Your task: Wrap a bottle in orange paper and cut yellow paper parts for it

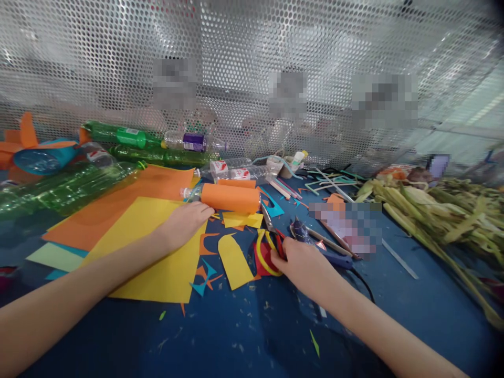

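Observation:
My left hand (189, 223) lies over the yellow sheet (157, 268), its fingertips by a small bottle wrapped in orange paper (230, 198). Its fingers are together; whether they pinch anything is hidden. My right hand (297, 260) is closed on the scissors (263, 245), which have red and yellow handles and blades pointing away from me. Between the hands lies a yellow paper piece with one rounded end (235, 262). A red piece (264, 260) is partly under the scissor handles. Blue and orange scraps (200, 287) are scattered beside the yellow sheet.
Green bottles (74, 189) and a blue and orange bottle craft (47, 155) stand at the left. An orange sheet (118, 205) lies under the yellow one. A glue gun (334, 257) lies right of my right hand; corn husks (433, 210) fill the right. Perforated metal (236, 63) rises behind.

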A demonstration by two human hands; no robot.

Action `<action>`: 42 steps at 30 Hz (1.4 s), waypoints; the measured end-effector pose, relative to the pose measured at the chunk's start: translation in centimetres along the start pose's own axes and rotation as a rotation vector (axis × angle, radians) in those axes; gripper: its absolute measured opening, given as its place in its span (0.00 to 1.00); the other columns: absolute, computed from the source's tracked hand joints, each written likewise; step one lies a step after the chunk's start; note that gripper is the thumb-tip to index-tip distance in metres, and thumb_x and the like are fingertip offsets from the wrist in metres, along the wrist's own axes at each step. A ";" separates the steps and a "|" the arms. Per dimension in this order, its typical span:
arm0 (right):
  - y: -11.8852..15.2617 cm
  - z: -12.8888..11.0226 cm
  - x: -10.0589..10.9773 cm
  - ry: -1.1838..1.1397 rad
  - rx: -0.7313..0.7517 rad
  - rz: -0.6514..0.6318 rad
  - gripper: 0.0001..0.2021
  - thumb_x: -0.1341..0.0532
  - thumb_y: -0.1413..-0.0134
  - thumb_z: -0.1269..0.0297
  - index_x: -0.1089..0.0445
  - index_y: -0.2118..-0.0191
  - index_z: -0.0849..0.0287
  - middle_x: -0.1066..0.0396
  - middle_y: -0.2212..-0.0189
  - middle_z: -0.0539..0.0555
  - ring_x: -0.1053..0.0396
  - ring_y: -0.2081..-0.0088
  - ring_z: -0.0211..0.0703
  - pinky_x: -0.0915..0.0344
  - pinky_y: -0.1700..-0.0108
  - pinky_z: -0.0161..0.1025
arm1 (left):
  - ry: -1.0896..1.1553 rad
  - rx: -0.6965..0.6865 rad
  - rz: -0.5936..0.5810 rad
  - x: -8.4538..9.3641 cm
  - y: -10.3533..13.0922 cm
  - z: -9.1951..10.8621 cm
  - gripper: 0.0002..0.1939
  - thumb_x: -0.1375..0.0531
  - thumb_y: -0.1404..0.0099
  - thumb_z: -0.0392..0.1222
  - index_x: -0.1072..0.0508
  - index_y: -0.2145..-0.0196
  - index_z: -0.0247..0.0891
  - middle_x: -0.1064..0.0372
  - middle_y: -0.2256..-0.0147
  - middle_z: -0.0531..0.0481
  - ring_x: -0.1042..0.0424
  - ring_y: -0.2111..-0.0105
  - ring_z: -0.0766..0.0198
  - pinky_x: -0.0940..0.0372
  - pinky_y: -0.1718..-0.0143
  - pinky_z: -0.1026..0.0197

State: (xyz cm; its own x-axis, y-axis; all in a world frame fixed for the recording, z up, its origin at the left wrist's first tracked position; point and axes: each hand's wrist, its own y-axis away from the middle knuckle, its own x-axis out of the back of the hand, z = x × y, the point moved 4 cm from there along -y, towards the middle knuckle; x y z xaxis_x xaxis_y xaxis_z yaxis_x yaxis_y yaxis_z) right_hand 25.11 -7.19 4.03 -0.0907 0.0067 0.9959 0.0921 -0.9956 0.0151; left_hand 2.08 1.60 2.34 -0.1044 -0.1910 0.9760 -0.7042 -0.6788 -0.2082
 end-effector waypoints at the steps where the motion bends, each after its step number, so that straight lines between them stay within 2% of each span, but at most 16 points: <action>1: -0.2 0.3 0.1 -0.055 -0.012 -0.009 0.14 0.50 0.45 0.61 0.33 0.72 0.64 0.28 0.79 0.61 0.29 0.76 0.50 0.43 0.77 0.39 | 0.001 0.008 0.009 0.0 0.0 0.0 0.14 0.53 0.37 0.30 0.33 0.57 0.35 0.31 0.61 0.43 0.32 0.60 0.55 0.38 0.62 0.56; 4: -1.1 1.5 0.4 -0.227 -0.054 -0.055 0.14 0.50 0.46 0.58 0.36 0.75 0.60 0.29 0.77 0.59 0.29 0.72 0.49 0.43 0.74 0.38 | 0.046 0.048 0.064 0.2 -0.1 -0.1 0.15 0.53 0.36 0.32 0.32 0.55 0.34 0.31 0.59 0.41 0.32 0.59 0.55 0.38 0.59 0.55; 7: -1.7 2.7 0.4 -0.553 -0.124 -0.207 0.15 0.51 0.46 0.56 0.39 0.76 0.58 0.31 0.79 0.54 0.34 0.78 0.41 0.44 0.76 0.36 | 0.209 0.118 0.105 0.8 -0.3 -0.3 0.15 0.53 0.34 0.35 0.31 0.55 0.33 0.31 0.58 0.41 0.33 0.57 0.56 0.38 0.55 0.54; 9: -1.8 2.9 0.4 -0.859 -0.155 -0.293 0.14 0.50 0.47 0.53 0.41 0.75 0.58 0.34 0.80 0.50 0.39 0.82 0.35 0.44 0.78 0.34 | 0.390 0.190 0.115 1.0 -0.4 -0.6 0.15 0.52 0.34 0.39 0.29 0.56 0.34 0.31 0.58 0.43 0.33 0.56 0.56 0.39 0.54 0.54; 12: -1.7 2.2 0.8 -1.186 -0.071 -0.334 0.13 0.45 0.49 0.53 0.40 0.74 0.59 0.35 0.77 0.49 0.38 0.77 0.34 0.41 0.73 0.33 | 0.810 0.307 0.063 0.9 -0.5 -0.8 0.14 0.47 0.37 0.45 0.29 0.58 0.36 0.29 0.60 0.44 0.30 0.58 0.57 0.37 0.55 0.56; 15: -1.4 1.1 1.2 -1.352 0.035 -0.319 0.10 0.41 0.53 0.58 0.39 0.68 0.59 0.32 0.69 0.52 0.33 0.68 0.38 0.37 0.63 0.36 | 1.244 0.358 -0.038 0.7 -0.5 0.0 0.15 0.43 0.40 0.46 0.28 0.59 0.35 0.27 0.61 0.44 0.29 0.58 0.57 0.36 0.54 0.56; 18: -1.0 0.2 1.2 -1.448 0.104 -0.297 0.15 0.38 0.56 0.62 0.41 0.61 0.57 0.33 0.62 0.54 0.33 0.60 0.41 0.37 0.54 0.42 | 1.546 0.402 -0.100 0.9 -0.3 1.3 0.14 0.40 0.42 0.46 0.27 0.60 0.36 0.27 0.60 0.45 0.30 0.57 0.57 0.37 0.53 0.55; 21: -0.7 -0.9 0.6 -1.413 0.124 -0.251 0.14 0.38 0.54 0.59 0.42 0.65 0.56 0.33 0.65 0.53 0.32 0.62 0.41 0.37 0.53 0.45 | 1.745 0.423 -0.170 1.2 0.0 2.9 0.12 0.39 0.43 0.44 0.27 0.62 0.36 0.27 0.62 0.46 0.29 0.58 0.59 0.37 0.53 0.54; 23: -0.7 -1.6 0.2 -1.449 0.106 -0.186 0.15 0.38 0.55 0.56 0.45 0.70 0.55 0.33 0.68 0.52 0.32 0.64 0.41 0.36 0.56 0.45 | 1.790 0.409 -0.231 1.4 0.2 4.1 0.11 0.39 0.42 0.44 0.27 0.63 0.36 0.26 0.63 0.46 0.28 0.59 0.61 0.36 0.53 0.55; 25: -0.7 -2.2 0.0 -1.518 0.095 -0.113 0.19 0.35 0.60 0.56 0.49 0.74 0.54 0.33 0.70 0.51 0.32 0.65 0.42 0.35 0.57 0.45 | 1.792 0.390 -0.329 1.5 0.5 5.4 0.11 0.40 0.42 0.44 0.27 0.62 0.36 0.27 0.62 0.46 0.28 0.60 0.62 0.36 0.54 0.56; 27: -0.7 -2.7 0.1 -1.581 0.111 -0.068 0.21 0.33 0.64 0.59 0.50 0.75 0.54 0.34 0.68 0.50 0.32 0.63 0.42 0.35 0.57 0.45 | 1.795 0.366 -0.416 1.5 0.8 6.7 0.11 0.39 0.42 0.43 0.26 0.63 0.35 0.27 0.63 0.46 0.28 0.61 0.62 0.35 0.55 0.56; 31: -0.3 -3.1 0.2 -1.658 0.148 -0.049 0.21 0.33 0.64 0.61 0.50 0.75 0.54 0.34 0.68 0.49 0.32 0.65 0.39 0.34 0.59 0.43 | 1.790 0.322 -0.510 1.5 1.3 8.5 0.10 0.40 0.42 0.44 0.25 0.66 0.34 0.27 0.66 0.46 0.27 0.64 0.62 0.33 0.59 0.57; 38: 0.1 -3.3 -0.3 -1.661 0.116 -0.122 0.20 0.33 0.61 0.61 0.50 0.74 0.54 0.39 0.73 0.45 0.36 0.70 0.35 0.36 0.69 0.35 | 1.792 0.360 -0.579 1.4 1.5 9.1 0.11 0.40 0.41 0.42 0.25 0.64 0.33 0.26 0.65 0.45 0.27 0.64 0.63 0.33 0.60 0.61; 42: 0.0 -3.3 -0.5 -1.597 0.130 -0.104 0.19 0.34 0.59 0.60 0.49 0.73 0.55 0.38 0.72 0.46 0.36 0.70 0.35 0.35 0.68 0.36 | 1.785 0.403 -0.593 1.3 1.6 9.2 0.12 0.40 0.41 0.41 0.25 0.62 0.32 0.26 0.65 0.43 0.27 0.63 0.62 0.33 0.59 0.60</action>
State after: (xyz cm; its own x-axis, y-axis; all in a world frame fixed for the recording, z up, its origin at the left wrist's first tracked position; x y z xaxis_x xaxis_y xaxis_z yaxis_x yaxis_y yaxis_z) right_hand 21.88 -7.45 3.29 0.9692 0.2390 0.0587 0.2388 -0.9710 0.0097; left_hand 7.24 -6.23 2.74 -0.6232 0.7525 -0.2130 -0.7623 -0.5237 0.3805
